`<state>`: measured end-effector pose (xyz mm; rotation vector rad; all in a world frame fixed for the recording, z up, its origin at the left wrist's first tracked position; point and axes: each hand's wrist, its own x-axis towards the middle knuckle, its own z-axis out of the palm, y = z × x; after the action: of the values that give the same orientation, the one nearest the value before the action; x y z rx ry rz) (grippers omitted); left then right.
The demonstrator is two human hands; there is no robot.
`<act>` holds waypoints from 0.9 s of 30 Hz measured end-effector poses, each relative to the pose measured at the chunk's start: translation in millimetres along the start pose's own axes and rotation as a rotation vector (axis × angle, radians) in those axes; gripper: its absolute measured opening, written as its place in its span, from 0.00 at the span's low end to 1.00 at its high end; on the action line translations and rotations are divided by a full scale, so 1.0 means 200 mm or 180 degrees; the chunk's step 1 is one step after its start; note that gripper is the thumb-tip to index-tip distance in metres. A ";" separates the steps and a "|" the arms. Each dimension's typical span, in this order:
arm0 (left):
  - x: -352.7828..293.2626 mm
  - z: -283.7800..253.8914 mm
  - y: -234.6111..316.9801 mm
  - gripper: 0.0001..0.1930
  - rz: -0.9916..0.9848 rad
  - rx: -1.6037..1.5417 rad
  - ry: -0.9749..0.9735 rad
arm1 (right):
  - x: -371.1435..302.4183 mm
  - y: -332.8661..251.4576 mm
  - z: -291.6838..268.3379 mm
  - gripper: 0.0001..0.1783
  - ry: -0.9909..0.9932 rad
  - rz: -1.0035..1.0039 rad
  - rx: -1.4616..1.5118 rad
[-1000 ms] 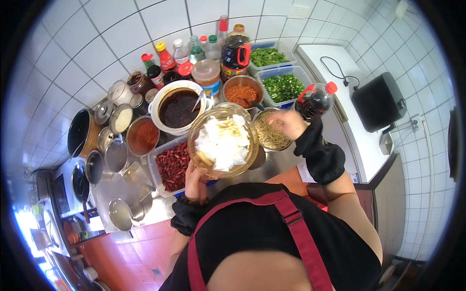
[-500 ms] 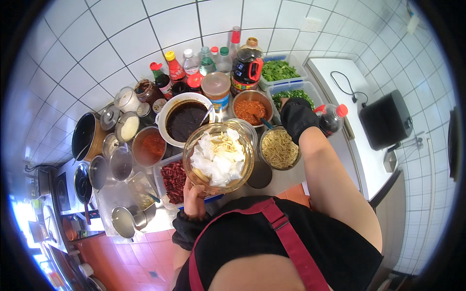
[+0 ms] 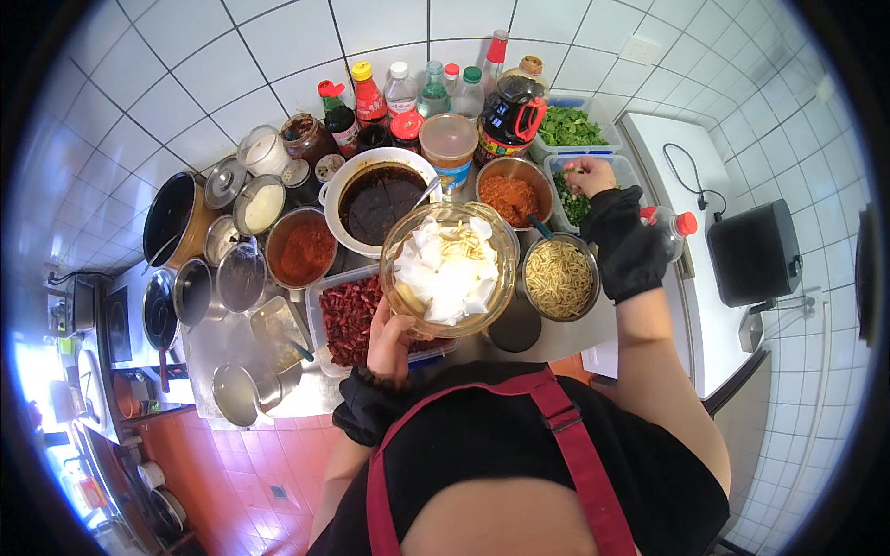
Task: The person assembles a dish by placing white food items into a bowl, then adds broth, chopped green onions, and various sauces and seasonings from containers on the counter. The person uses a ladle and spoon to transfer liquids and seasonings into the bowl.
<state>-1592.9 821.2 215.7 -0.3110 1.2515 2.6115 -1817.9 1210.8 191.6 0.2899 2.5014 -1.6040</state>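
In front of me my left hand (image 3: 390,341) grips the near rim of an amber glass bowl (image 3: 506,301), which holds white slices and pale yellow strips. Over a clear plastic tub (image 3: 627,172) of chopped green herbs (image 3: 577,206), the fingers of my right hand (image 3: 594,173) are pinched together on a few green bits. A black cuff (image 3: 629,243) covers that wrist. Close by stand a steel bowl of pale brown strips (image 3: 560,276) and a steel bowl of orange-red chopped sauce (image 3: 513,197) with a spoon in it.
A white pot (image 3: 331,199) of dark sauce, a tub of dark red pieces (image 3: 347,320) and a steel bowl of red sauce (image 3: 303,246) sit to the left. Bottles (image 3: 400,90) line the wall. A red-capped bottle (image 3: 675,229) stands near my right forearm, by a black appliance (image 3: 754,252).
My right hand has risen out of the herb tub, and its fingers now show. The left hand still holds the bowl. The whole view has shifted a little.
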 end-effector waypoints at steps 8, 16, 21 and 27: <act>0.02 0.05 0.00 0.28 -0.0163 0.0088 -0.0216 | -0.65 -0.83 0.36 0.10 -0.1631 -0.2222 -0.0605; 0.04 0.06 -0.02 0.28 -0.0352 0.0327 -0.0490 | -0.68 -0.75 0.50 0.09 -0.1516 -0.2625 -0.1198; 0.04 0.08 -0.06 0.27 -0.0160 0.0015 -0.0347 | -0.62 -0.69 0.35 0.05 -0.0723 -0.1459 -0.0306; 0.03 0.06 -0.04 0.29 -0.0177 0.0181 -0.0339 | -0.09 0.01 0.08 0.11 0.0790 -0.1360 -0.2257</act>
<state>-1597.6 835.3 215.5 -0.1909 1.2601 2.5056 -1800.3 1196.3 187.2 -0.1597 3.2815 -0.6881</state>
